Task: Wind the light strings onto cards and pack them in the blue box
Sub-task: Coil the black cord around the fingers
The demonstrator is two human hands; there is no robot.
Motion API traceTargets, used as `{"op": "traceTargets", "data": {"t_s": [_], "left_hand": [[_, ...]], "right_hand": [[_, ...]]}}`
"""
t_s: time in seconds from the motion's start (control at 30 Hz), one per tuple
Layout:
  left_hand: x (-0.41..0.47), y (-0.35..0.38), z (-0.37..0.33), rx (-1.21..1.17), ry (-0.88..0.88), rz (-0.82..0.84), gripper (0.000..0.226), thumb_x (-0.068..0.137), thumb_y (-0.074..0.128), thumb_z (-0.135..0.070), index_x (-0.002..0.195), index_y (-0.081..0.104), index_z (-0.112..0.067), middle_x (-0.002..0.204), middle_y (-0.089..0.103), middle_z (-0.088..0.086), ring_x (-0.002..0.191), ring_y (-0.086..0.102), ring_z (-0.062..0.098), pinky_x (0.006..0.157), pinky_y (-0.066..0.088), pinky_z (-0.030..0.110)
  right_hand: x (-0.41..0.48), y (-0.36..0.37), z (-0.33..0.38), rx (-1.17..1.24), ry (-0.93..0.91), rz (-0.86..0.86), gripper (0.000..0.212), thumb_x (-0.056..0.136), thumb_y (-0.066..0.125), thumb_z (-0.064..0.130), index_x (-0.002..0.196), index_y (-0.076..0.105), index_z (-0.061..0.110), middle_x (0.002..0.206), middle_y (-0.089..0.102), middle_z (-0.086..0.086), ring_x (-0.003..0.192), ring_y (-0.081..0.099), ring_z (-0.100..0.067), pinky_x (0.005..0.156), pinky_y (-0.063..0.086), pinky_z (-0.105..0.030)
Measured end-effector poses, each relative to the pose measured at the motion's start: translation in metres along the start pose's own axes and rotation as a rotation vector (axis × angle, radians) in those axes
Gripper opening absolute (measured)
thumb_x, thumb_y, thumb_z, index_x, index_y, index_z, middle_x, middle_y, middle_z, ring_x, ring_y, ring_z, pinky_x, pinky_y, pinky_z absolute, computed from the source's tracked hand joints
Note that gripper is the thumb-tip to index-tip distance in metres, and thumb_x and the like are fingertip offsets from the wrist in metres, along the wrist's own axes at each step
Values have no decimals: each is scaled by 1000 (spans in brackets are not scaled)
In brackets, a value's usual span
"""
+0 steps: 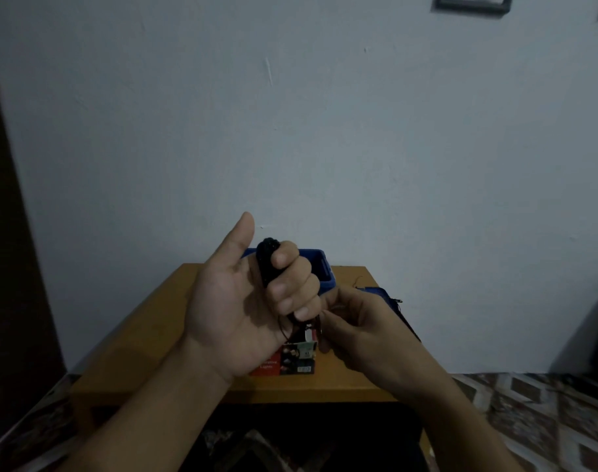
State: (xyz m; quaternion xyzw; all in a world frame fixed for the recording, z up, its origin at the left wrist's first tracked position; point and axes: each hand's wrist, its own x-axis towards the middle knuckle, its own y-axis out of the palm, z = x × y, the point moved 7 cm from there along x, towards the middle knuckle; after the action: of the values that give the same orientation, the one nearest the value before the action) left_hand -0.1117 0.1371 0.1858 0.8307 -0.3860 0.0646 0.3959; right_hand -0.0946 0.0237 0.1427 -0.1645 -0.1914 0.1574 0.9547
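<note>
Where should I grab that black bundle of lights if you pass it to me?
Probably the top end of the bundle, coming from above. It pokes out free over the left hand, whose fingers wrap its middle. Below, loose wire runs to the right hand, which seems to pinch it, so a grip there could tangle.

Left hand (236,301) covers most of the box (319,270) and the string bundle (265,264). Carton (299,361) print: blurred, unreadable. Whether the right fingers (335,325) pinch anything: too small to tell. The top edge crops two wall frames (472,3).
</note>
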Motion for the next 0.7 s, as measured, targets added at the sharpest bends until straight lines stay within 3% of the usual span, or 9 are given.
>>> {"op": "traceTargets", "data": {"t_s": [0.3, 0.6, 0.7], "left_hand": [[-2, 0, -8, 123, 141, -249, 54, 97, 34, -56, 87, 59, -9, 69, 47, 5, 58, 42, 18, 57, 43, 32], [-3, -6, -17, 204, 209, -309, 53, 95, 38, -52, 109, 62, -7, 81, 60, 7, 65, 53, 19, 68, 45, 35], [-3, -8, -18, 286, 213, -337, 54, 94, 38, -51, 110, 63, -6, 85, 66, 10, 71, 60, 21, 69, 52, 34]], "right_hand": [[-3, 5, -1, -6, -18, 51, 15, 104, 53, 18, 92, 62, 16, 80, 70, -8, 47, 45, -6, 49, 37, -21], [-6, 9, -5, -72, 45, 102, 16, 104, 53, 18, 105, 67, 23, 91, 73, -5, 59, 52, -16, 53, 43, -33], [-8, 11, -4, -94, 51, 132, 20, 104, 52, 18, 105, 71, 25, 89, 73, -7, 57, 51, -13, 54, 43, -30]]}}
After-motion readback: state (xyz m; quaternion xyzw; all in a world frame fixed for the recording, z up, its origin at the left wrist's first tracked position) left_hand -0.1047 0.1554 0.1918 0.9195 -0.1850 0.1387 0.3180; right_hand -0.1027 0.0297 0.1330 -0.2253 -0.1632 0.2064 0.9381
